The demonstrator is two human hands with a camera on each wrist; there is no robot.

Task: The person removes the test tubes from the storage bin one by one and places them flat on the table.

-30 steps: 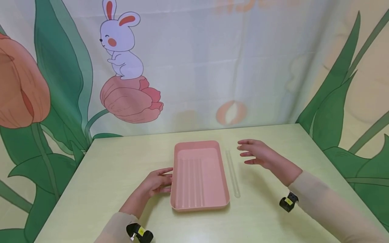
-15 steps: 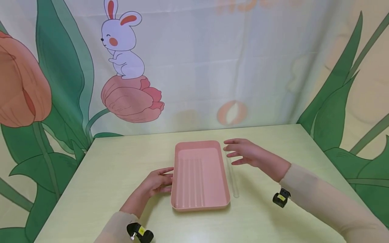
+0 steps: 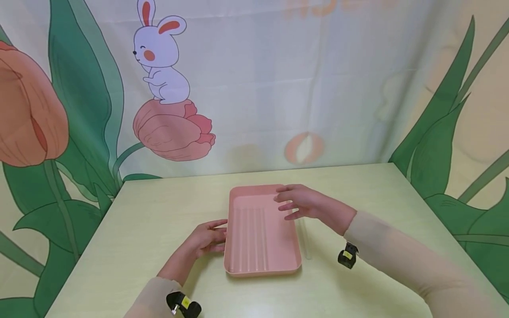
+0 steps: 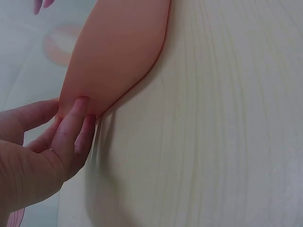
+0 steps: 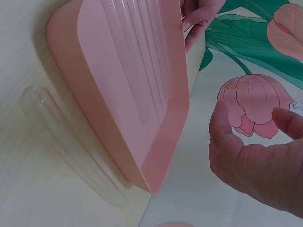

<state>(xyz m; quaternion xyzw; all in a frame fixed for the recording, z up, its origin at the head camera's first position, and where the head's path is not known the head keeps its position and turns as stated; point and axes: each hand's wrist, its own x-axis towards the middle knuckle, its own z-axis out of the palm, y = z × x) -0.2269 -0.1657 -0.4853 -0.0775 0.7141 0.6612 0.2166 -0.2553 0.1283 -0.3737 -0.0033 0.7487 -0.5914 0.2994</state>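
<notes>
A shallow pink tray (image 3: 281,243) lies on the table with several clear test tubes (image 3: 249,240) side by side in its left half. One more clear test tube (image 5: 75,146) rests on the table beside the tray's right wall, its far part covered by my right hand in the head view. Fingertips of my left hand (image 3: 206,240) touch the tray's outer left wall, as the left wrist view also shows. My right hand (image 3: 304,203), holding nothing, hovers over the tray's upper right edge with fingers apart and loosely bent.
The pale wooden table (image 3: 159,212) ends at a printed cloth backdrop (image 3: 254,88) with a rabbit and tulips. A small black camera sits on each wrist, one (image 3: 347,255) near the right sleeve and one (image 3: 184,304) near the left.
My right hand has moved left, from beside the loose test tube, across it and over the tray's right edge. The left hand, tray and tubes have stayed put.
</notes>
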